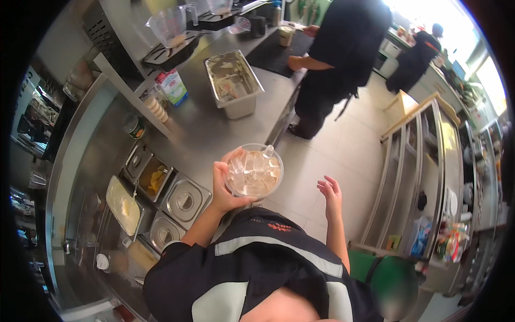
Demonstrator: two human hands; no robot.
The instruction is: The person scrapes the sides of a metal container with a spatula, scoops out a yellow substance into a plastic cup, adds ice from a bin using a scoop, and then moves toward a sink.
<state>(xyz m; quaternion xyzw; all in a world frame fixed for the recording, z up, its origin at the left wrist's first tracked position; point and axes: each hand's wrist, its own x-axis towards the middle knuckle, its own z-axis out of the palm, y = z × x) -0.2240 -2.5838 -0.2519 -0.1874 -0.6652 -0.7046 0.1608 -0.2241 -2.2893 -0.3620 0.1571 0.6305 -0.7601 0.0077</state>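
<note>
My left hand (227, 185) grips a clear plastic cup (277, 187) filled with ice cubes (253, 173), just in front of my apron and beside the counter's edge. Bare and raised over the floor, my right hand (330, 188) holds nothing, its fingers apart. On the steel counter (193, 116) beyond the cup stands a deep steel pan (237, 106) with pale residue on its inner walls. To the left are lidded steel inserts (185, 200), an insert with orange-yellow fruit pieces (157, 179) and a tray of pale cream (124, 205).
A co-worker (342, 52) stands at a black mat (267, 52) by a cup (286, 36); another person (416, 58) is farther back. A carton (173, 86), stacked cups (156, 108) and a measuring jug (169, 26) stand at the left. Steel shelving (402, 177) lines the right side.
</note>
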